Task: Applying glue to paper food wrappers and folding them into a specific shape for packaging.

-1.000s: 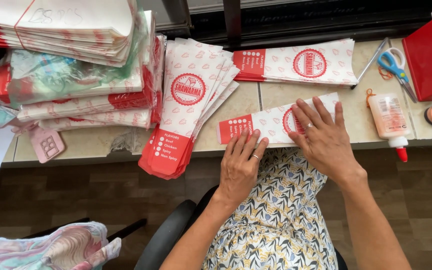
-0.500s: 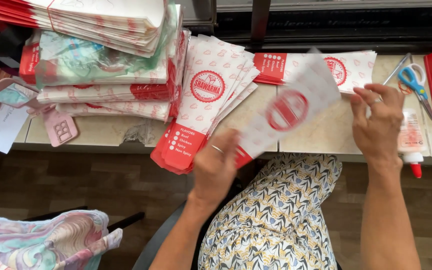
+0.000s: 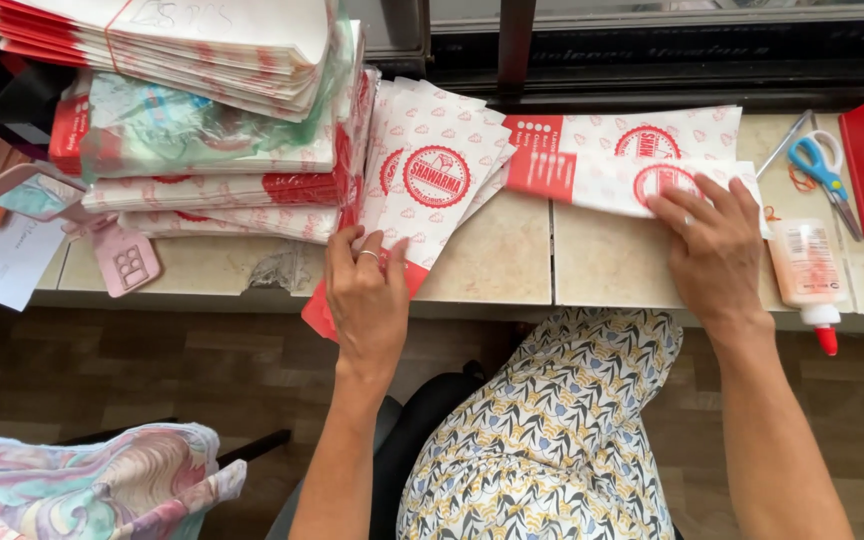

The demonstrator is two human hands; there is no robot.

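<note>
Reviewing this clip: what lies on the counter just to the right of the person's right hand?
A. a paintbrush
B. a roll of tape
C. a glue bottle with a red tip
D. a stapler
C. A glue bottle lies on the counter just beside the right hand, its red tip pointing toward the counter's near edge, while that hand presses flat on a red-and-white paper bag.

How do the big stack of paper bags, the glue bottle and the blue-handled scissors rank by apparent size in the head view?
1. Stack of paper bags, by far the largest.
2. Glue bottle.
3. Blue-handled scissors; close to the bottle, so unsure.
</note>
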